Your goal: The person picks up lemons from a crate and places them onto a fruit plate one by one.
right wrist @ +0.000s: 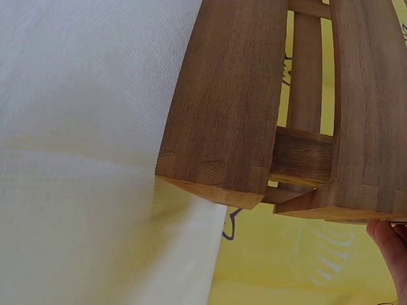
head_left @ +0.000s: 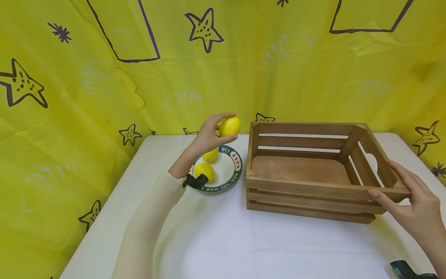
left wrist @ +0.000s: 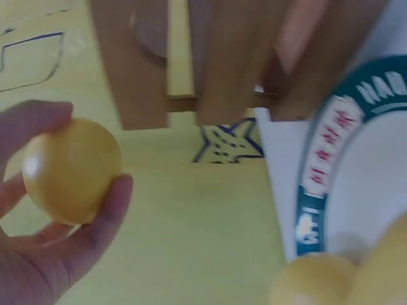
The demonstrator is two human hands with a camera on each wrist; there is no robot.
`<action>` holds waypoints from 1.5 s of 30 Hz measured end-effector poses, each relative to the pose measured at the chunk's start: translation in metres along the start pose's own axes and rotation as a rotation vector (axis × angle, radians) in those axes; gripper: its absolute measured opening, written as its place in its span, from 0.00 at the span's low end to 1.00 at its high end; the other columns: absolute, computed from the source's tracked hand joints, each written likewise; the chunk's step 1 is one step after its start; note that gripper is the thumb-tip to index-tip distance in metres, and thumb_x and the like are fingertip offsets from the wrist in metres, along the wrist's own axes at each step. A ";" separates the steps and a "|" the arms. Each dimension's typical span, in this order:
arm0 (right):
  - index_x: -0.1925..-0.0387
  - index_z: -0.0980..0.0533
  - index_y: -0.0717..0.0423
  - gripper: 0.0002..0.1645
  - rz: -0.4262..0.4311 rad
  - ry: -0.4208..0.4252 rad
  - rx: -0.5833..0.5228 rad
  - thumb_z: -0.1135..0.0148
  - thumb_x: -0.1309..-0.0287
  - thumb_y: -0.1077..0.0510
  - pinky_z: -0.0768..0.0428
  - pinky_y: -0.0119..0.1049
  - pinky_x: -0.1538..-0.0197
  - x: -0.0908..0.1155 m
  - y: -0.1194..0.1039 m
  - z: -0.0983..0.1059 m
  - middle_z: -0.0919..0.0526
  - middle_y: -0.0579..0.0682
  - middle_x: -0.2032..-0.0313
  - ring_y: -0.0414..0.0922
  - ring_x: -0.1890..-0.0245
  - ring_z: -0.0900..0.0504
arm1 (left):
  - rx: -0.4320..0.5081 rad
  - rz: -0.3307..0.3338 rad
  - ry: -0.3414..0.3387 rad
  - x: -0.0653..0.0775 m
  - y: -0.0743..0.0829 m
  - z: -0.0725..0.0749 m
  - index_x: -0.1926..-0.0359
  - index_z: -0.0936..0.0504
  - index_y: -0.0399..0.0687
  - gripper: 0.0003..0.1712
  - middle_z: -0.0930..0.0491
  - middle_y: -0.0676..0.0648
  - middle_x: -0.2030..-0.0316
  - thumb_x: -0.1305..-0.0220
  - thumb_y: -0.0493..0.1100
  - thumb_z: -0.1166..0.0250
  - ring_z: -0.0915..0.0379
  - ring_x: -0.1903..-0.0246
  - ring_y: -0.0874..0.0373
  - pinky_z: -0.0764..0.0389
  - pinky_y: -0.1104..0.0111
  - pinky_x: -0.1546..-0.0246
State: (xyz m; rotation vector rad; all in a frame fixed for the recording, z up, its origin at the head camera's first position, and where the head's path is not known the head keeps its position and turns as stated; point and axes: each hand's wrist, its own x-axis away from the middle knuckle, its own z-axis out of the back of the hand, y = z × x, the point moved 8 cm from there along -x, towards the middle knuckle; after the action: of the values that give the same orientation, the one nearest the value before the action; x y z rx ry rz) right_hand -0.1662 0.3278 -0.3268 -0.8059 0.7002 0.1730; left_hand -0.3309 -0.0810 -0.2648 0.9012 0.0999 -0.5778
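Between thumb and fingers, my left hand (head_left: 208, 133) holds a yellow lemon (head_left: 230, 127) up above the far side of a plate (head_left: 238, 167). The left wrist view shows the held lemon (left wrist: 73, 170) apart from the crate's slats. Two other lemons, a nearer one (head_left: 204, 173) and a farther one (head_left: 210, 155), lie on the plate, partly covered by the arm. My right hand (head_left: 414, 199) grips the right end of a slatted wooden crate (head_left: 310, 186), thumb on the front rim. Its other fingers are mostly hidden behind the end panel. Nothing lies on the crate's visible floor.
The crate stands on a white-covered table (head_left: 223, 240), just right of the plate. A yellow curtain (head_left: 237, 77) with drawn starfish hangs behind and along the left side. Black straps (head_left: 196, 181) sit on the wrists.
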 end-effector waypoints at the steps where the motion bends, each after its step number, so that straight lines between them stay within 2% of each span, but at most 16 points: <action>1: 0.32 0.32 0.55 0.44 0.003 0.000 -0.002 0.28 0.53 0.67 0.43 0.10 0.43 0.000 0.000 0.000 0.35 0.19 0.40 0.16 0.45 0.38 | -0.049 0.011 0.007 0.003 -0.006 -0.001 0.35 0.29 0.41 0.36 0.30 0.40 0.37 0.44 0.38 0.27 0.33 0.42 0.46 0.23 0.56 0.45; 3: 0.32 0.32 0.56 0.44 0.009 -0.003 -0.006 0.28 0.53 0.67 0.43 0.10 0.42 0.000 0.000 -0.001 0.35 0.19 0.40 0.16 0.44 0.38 | -0.113 0.041 0.007 0.010 -0.018 -0.005 0.35 0.28 0.42 0.36 0.28 0.40 0.39 0.45 0.39 0.27 0.35 0.42 0.46 0.26 0.55 0.43; 9: 0.32 0.32 0.55 0.45 0.011 -0.020 -0.016 0.28 0.53 0.68 0.44 0.11 0.42 0.003 0.001 -0.003 0.36 0.20 0.39 0.17 0.44 0.38 | -0.146 0.125 -0.039 0.026 -0.050 -0.019 0.35 0.28 0.43 0.36 0.29 0.38 0.40 0.45 0.40 0.27 0.34 0.45 0.44 0.26 0.55 0.46; 16: 0.31 0.33 0.54 0.45 0.000 -0.028 -0.018 0.28 0.53 0.68 0.45 0.13 0.39 0.002 0.000 -0.006 0.36 0.21 0.39 0.17 0.42 0.39 | -0.226 0.238 -0.080 0.039 -0.075 -0.031 0.37 0.27 0.45 0.35 0.30 0.36 0.40 0.46 0.38 0.26 0.33 0.43 0.39 0.26 0.48 0.44; 19: 0.31 0.33 0.53 0.46 -0.018 -0.034 -0.015 0.28 0.53 0.68 0.45 0.14 0.38 0.001 0.002 -0.008 0.36 0.21 0.38 0.17 0.42 0.39 | -0.280 0.251 -0.101 0.044 -0.082 -0.036 0.37 0.26 0.44 0.35 0.27 0.37 0.42 0.48 0.37 0.25 0.31 0.45 0.41 0.26 0.50 0.43; 25: 0.31 0.33 0.53 0.46 -0.008 -0.031 -0.009 0.27 0.54 0.67 0.44 0.11 0.41 0.001 0.002 -0.009 0.36 0.20 0.39 0.16 0.44 0.39 | -0.291 0.281 -0.150 0.053 -0.092 -0.047 0.38 0.25 0.44 0.36 0.26 0.38 0.45 0.50 0.36 0.25 0.29 0.48 0.44 0.26 0.52 0.43; 29: 0.31 0.33 0.53 0.46 0.003 -0.029 -0.007 0.27 0.54 0.67 0.44 0.10 0.43 0.001 0.000 -0.009 0.36 0.19 0.39 0.16 0.44 0.39 | -0.303 0.311 -0.168 0.056 -0.097 -0.051 0.37 0.25 0.46 0.36 0.28 0.37 0.40 0.50 0.36 0.24 0.30 0.46 0.43 0.25 0.51 0.43; 34: 0.31 0.33 0.53 0.46 -0.017 -0.029 0.003 0.27 0.54 0.67 0.45 0.11 0.41 0.002 0.001 -0.006 0.37 0.19 0.38 0.16 0.43 0.40 | -0.366 0.327 -0.181 0.056 -0.098 -0.051 0.36 0.26 0.51 0.38 0.30 0.37 0.38 0.49 0.40 0.24 0.28 0.46 0.42 0.23 0.49 0.46; 40: 0.31 0.34 0.52 0.46 -0.021 -0.026 0.012 0.28 0.53 0.67 0.45 0.13 0.40 0.004 0.002 -0.001 0.37 0.19 0.38 0.16 0.42 0.40 | -0.440 0.346 -0.154 0.058 -0.093 -0.052 0.34 0.28 0.55 0.37 0.32 0.36 0.37 0.45 0.44 0.26 0.26 0.48 0.41 0.22 0.48 0.49; 45: 0.31 0.33 0.52 0.43 -0.028 -0.041 -0.023 0.30 0.50 0.67 0.43 0.11 0.42 0.001 0.002 -0.007 0.35 0.21 0.38 0.17 0.43 0.38 | -0.461 0.333 -0.121 0.066 -0.090 -0.047 0.32 0.30 0.51 0.38 0.33 0.35 0.38 0.41 0.52 0.29 0.28 0.47 0.41 0.20 0.50 0.52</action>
State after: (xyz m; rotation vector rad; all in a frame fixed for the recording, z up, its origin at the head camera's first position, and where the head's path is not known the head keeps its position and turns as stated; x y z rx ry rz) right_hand -0.1695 0.3238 -0.3320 -0.8316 0.6487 0.1722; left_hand -0.3139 -0.1169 -0.3798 0.4193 -0.0277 -0.2784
